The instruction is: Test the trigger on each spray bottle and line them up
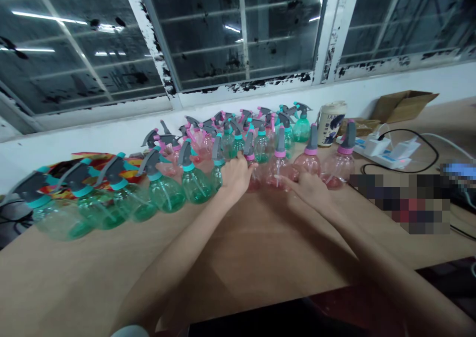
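A front row of round clear spray bottles with grey trigger heads runs across the table. Those on the left, such as the green spray bottle (167, 196), have teal collars; those on the right have pink collars. My left hand (236, 173) is closed at the side of a pink spray bottle (254, 181) mid-row, its thumb against the bottle and some fingers hidden. Around the neighbouring pink spray bottle (277, 171) my right hand (310, 188) is curled, thumb across the front, other fingers partly hidden behind. Both bottles stand upright on the table.
Behind the front row, more pink and green spray bottles (262, 141) crowd toward the wall. A paper cup (330, 124), an open cardboard box (403, 106) and a power strip (383, 151) with cables stand at right. Red-and-yellow packaging (100, 159) lies behind the left bottles.
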`<state>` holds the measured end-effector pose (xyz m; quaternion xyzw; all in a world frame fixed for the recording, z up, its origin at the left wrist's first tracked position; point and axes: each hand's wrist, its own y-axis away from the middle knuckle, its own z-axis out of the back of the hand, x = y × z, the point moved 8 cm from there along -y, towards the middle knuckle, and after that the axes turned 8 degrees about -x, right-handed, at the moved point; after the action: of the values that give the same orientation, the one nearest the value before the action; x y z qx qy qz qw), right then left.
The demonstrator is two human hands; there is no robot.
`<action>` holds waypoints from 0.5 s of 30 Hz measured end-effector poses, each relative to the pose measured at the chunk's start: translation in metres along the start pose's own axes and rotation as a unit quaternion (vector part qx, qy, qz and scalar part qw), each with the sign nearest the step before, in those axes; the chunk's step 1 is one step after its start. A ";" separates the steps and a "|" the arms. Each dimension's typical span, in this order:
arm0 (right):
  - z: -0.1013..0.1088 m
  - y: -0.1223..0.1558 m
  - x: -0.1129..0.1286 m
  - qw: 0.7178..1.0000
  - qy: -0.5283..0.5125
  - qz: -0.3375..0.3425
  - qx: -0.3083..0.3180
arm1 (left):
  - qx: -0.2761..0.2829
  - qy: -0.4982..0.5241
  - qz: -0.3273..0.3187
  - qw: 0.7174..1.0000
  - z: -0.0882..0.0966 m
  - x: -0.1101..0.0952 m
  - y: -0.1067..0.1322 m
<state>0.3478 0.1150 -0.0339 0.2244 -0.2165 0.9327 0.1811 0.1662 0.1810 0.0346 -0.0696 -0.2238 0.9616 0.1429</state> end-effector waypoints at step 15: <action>-0.007 0.002 0.004 0.999 0.019 -0.034 -0.008 | -0.087 0.051 -0.027 0.995 0.051 0.019 0.048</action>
<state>0.3411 0.1179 -0.0375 0.2121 -0.2126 0.9285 0.2182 0.1267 0.1247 0.0577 -0.1245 -0.3011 0.9294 0.1733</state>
